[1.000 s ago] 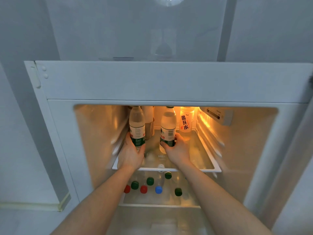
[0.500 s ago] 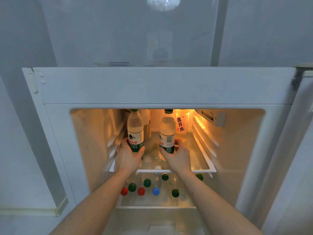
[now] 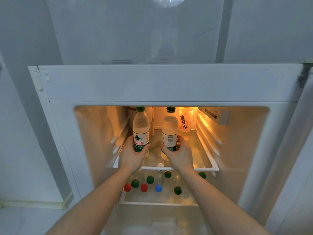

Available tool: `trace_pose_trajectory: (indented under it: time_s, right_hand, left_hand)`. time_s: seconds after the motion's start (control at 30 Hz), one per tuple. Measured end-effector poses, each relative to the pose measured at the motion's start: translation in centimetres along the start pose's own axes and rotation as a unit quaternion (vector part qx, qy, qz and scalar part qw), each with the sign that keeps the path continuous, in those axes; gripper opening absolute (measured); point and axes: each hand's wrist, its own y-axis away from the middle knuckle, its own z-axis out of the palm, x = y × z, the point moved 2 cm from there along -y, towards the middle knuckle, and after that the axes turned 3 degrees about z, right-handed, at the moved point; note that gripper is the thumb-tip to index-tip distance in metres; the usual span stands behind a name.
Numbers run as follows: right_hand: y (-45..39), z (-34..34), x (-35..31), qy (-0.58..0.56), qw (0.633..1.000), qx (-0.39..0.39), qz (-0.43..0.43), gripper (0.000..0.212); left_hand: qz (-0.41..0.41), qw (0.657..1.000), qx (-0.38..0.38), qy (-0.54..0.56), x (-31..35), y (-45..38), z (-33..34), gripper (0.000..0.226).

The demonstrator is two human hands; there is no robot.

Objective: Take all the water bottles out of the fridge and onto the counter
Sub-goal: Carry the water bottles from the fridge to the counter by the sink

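Note:
Inside the lit fridge, two clear water bottles with green caps and green-white labels stand upright over the glass top shelf [image 3: 203,160]. My left hand [image 3: 132,155] grips the left bottle [image 3: 141,126] around its lower half. My right hand [image 3: 179,153] grips the right bottle [image 3: 169,128] the same way. Whether their bases touch the shelf, I cannot tell. Behind them at the back stands another bottle with an orange-lettered label [image 3: 185,122]. On the shelf below, several more bottles show green, red and blue caps [image 3: 158,188].
The fridge's white top frame [image 3: 169,82] hangs just above the bottle caps. A control panel [image 3: 215,114] sits on the inner right wall. Shelf rails line both side walls. A white wall stands to the left, and the open door's edge is at the right.
Both hands have drawn the two bottles slightly toward the front of the shelf. The view has shifted back, showing more of the lower shelf.

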Motion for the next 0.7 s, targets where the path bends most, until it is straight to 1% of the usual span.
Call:
trace_pose_trajectory:
  time_s: [0.2,0.53,0.7]
  right_hand:
    - [0.2,-0.1,0.1,-0.005,1.000,-0.013,-0.006,0.064]
    - [0.9,-0.3,0.2,-0.010,0.999,-0.027,-0.030,0.064]
    - [1.1,-0.2,0.3,-0.005,0.999,-0.024,-0.035,0.063]
  left_hand:
    - [0.017,0.998,-0.012,-0.059,0.6,0.8,-0.4,0.060]
    - [0.021,0.998,-0.020,-0.053,1.2,3.0,-1.1,0.062]
    - [0.028,0.998,-0.025,-0.049,1.7,3.7,-1.7,0.059]
